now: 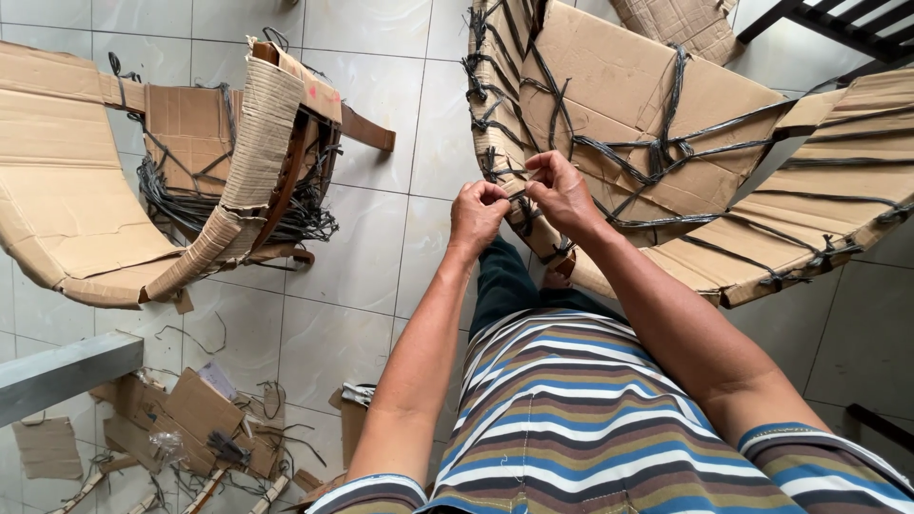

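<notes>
My left hand (pixel 476 215) and my right hand (pixel 562 193) meet at the near edge of a curved cardboard-wrapped piece (pixel 619 105). Dark grey plastic cord (pixel 666 143) criss-crosses that cardboard. Both hands pinch a strand of the cord (pixel 515 195) between thumbs and fingers at the cardboard's edge. My fingers hide the bit of cord inside them. My striped shirt and dark trouser leg show below the hands.
A second cardboard-wrapped wooden chair (pixel 219 162) with loose grey cord lies at the left on the white tiled floor (pixel 381 286). Cardboard scraps and cord offcuts (pixel 190 428) litter the lower left. A grey ledge (pixel 67 371) juts in at the left. Dark slats (pixel 838 19) stand top right.
</notes>
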